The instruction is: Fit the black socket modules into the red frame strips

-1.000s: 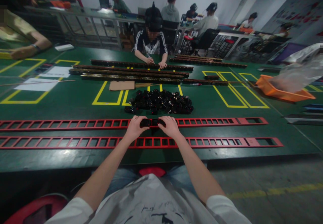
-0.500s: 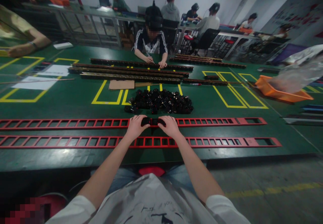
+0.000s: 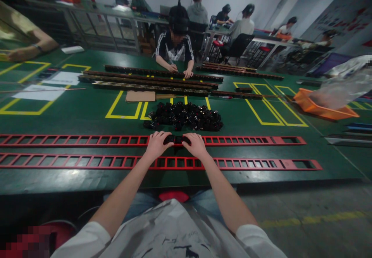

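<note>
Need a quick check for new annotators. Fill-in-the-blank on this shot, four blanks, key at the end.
1. Of the two red frames, the left hand and right hand are at the one ____ (nearer to/farther from) the wearer.
2. The heap beyond the frames is mostly ____ in colour.
3. The bin on the right is ____ in colour.
4. The tape marking rectangles on the green table is ____.

Missing words: farther from; black; orange; yellow.
</note>
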Available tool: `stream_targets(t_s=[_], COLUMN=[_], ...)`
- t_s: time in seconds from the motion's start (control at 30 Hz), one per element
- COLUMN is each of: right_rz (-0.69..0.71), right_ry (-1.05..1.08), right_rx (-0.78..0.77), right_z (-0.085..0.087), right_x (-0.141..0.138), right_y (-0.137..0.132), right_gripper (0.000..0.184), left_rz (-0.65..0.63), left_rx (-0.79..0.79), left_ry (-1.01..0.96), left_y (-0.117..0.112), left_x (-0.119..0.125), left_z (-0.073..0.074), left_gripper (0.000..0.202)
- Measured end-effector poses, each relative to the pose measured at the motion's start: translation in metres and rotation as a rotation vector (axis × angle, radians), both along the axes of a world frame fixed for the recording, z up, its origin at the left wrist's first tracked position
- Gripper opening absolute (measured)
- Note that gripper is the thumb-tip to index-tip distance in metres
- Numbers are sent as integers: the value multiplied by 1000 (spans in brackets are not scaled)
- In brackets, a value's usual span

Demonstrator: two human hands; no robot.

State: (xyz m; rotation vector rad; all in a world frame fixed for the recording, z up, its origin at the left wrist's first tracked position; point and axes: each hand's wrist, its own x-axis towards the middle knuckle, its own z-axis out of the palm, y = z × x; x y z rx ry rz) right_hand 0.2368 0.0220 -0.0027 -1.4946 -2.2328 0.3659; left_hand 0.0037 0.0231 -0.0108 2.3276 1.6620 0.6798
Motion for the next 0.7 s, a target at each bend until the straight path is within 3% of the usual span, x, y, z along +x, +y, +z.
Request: stream_targets(t_s=[0.7], right_rz=[8], right_ry=[3], right_rx=[-7], right_z=[2], right_x=[0], right_y=[0], right_gripper=[31], left_rz=[-39], left_rx=[-20], left_ry=[-31], left_y=[-3], left_x=[-3], left_z=[3], left_gripper=[37])
